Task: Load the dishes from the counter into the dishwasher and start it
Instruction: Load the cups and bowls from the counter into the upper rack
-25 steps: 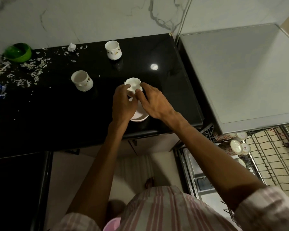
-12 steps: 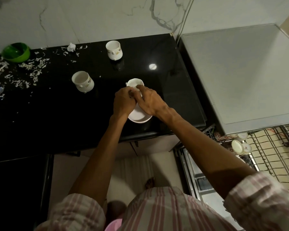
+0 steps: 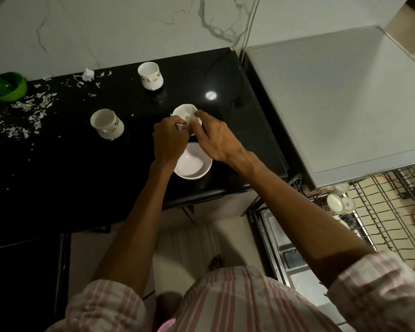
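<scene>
Both hands, left hand [image 3: 169, 140] and right hand [image 3: 213, 137], pinch the small white ceramic cup [image 3: 185, 113] above the shallow white bowl [image 3: 194, 164]; best lifted level, clear of the rim.

Both forearms extended fwd w/ striped sleeves pushed up; left hand [image 3: 168, 140] w/ fingers curled, knuckles up, and right hand [image 3: 213, 137] w/ fingers bent down, thumb inward, meet fingertip to fingertip, pinching at same spot.

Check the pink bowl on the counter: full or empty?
Empty: the pink bowl sits upright, its bare inside showing nothing in it.
</scene>
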`<state>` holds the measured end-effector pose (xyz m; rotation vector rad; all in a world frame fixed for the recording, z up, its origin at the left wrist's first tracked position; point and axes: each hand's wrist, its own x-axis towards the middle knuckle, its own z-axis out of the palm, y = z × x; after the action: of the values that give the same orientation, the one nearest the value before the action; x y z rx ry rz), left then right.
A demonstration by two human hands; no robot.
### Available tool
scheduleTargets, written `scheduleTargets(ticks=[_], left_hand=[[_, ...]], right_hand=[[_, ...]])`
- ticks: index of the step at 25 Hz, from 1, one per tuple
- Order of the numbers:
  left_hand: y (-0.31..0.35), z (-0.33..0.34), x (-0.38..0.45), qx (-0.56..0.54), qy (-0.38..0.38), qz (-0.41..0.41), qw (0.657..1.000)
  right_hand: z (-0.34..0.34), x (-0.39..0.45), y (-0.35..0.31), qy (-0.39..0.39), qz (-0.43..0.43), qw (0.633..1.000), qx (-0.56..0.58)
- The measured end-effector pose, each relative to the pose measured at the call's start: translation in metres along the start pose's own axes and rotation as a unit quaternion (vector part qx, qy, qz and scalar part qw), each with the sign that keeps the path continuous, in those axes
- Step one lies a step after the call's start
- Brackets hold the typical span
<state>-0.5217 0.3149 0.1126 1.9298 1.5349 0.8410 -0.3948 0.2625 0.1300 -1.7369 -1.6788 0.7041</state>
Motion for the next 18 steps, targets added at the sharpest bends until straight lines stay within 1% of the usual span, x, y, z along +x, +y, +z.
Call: scheduleTargets(ticks=[5, 7, 10, 13, 15, 18], left_hand=[[0.021, -0.004, -0.014, -0.034, 0.016, 0.010, 0.999], [0.028, -0.006, -0.026, -0.052, 0.010, -0.008, 0.999], [0.042, -0.008, -0.051, -0.092, -0.006, -0.066, 0.994], [0.054, -0.006, -0.077, -0.153, -0.019, -0.118, 0.981], [0.063, -0.004, -0.091, -0.203, -0.042, -0.134, 0.969], [0.079, 0.002, -0.109, -0.289, -0.091, -0.158, 0.940]], right_hand=[[-0.021, -0.022, -0.002, 0.038, -0.014, 0.998, 0.042], [-0.027, -0.036, -0.001, 0.042, -0.020, 0.997, 0.065], [-0.035, -0.065, 0.003, 0.046, -0.028, 0.994, 0.100], [-0.040, -0.098, 0.010, 0.066, -0.028, 0.992, 0.100], [-0.043, -0.118, 0.015, 0.083, -0.018, 0.992, 0.096], [-0.045, -0.141, 0.025, 0.117, 0.000, 0.988, 0.101]])
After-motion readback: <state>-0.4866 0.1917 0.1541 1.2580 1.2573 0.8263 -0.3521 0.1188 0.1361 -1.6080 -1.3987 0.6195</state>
